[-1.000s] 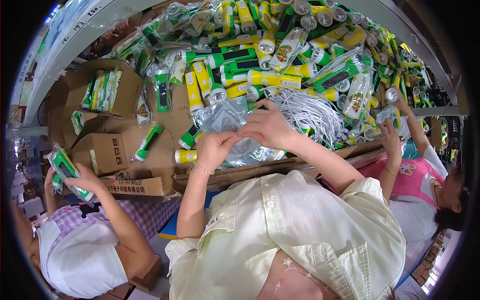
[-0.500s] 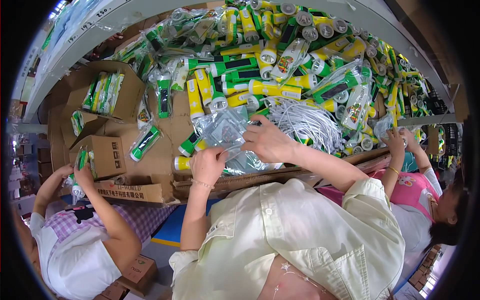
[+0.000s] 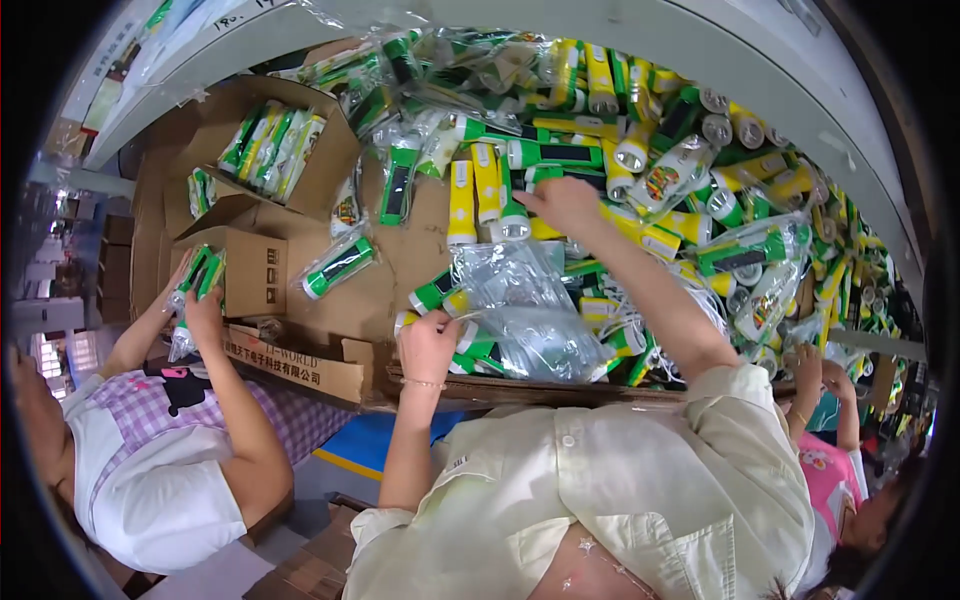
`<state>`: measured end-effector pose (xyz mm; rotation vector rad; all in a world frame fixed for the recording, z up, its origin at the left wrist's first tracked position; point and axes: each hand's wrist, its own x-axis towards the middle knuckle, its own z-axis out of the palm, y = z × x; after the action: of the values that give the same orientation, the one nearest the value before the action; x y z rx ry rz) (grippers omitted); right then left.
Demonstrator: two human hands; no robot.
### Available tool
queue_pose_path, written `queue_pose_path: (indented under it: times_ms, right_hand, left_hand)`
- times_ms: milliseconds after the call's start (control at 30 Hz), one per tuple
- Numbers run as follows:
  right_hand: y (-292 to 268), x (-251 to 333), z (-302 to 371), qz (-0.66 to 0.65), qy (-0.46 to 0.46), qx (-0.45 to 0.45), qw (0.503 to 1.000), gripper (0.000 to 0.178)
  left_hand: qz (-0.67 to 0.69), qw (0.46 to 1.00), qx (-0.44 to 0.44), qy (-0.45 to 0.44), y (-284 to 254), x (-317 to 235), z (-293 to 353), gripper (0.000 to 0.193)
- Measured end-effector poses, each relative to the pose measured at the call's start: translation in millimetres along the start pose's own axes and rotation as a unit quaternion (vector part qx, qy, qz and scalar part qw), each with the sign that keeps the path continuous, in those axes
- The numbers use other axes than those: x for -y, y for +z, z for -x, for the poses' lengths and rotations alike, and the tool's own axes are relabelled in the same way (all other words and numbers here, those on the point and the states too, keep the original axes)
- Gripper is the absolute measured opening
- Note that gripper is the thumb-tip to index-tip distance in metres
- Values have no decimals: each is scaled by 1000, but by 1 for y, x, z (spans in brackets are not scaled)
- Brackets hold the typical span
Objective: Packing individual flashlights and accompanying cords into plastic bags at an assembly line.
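At the front edge of the heap, my left hand (image 3: 428,350) is closed, thumb and finger pinching the edge of a clear plastic bag (image 3: 530,325). The bag lies flat over several flashlights, and a stack of bags seems to be under it. My right hand (image 3: 568,210) is stretched out farther back, its fingers extended at a green and white flashlight (image 3: 512,215); its palm side is hidden. Left of that one stand yellow flashlights (image 3: 462,205). Beyond my right forearm, a bagged flashlight (image 3: 755,248) rests on the pile.
Left of me a co-worker's hands (image 3: 205,310) hold a bagged green flashlight beside a cardboard box (image 3: 255,270). Another open box (image 3: 335,150) holds bagged flashlights. A person's hands (image 3: 820,375) work at the right. A grey metal beam (image 3: 640,40) arches across the back.
My right hand has let go of the bag and moved up and away to the flashlights. My left hand still pinches the bag. The view has shifted left.
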<state>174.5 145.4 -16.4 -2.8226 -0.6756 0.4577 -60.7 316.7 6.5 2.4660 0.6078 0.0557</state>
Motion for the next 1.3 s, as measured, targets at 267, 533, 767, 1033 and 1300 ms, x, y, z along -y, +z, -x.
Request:
queue_pose_path:
  times_ms: [267,533,767,1033,1300]
  right_hand:
    - [73,31,-48,-284,191,3,940,94]
    - [-13,24,41,-503,38,74,860,42]
    - [-26,20,147,-258,-401,-151,866,53]
    - [-3,23,169,-9,-250,-140,958,46]
    - [37,30,163,215,-159,43,963,33]
  left_hand:
    - [106,992,55,-37,8,-3,10,25]
    - [95,995,29,13,18,-4,9,21]
    - [93,995,12,35,29,-27,-4,18]
    - [174,975,11,136,20,-42,6,18]
    - [131,974,-15,185,35,-63,20,14]
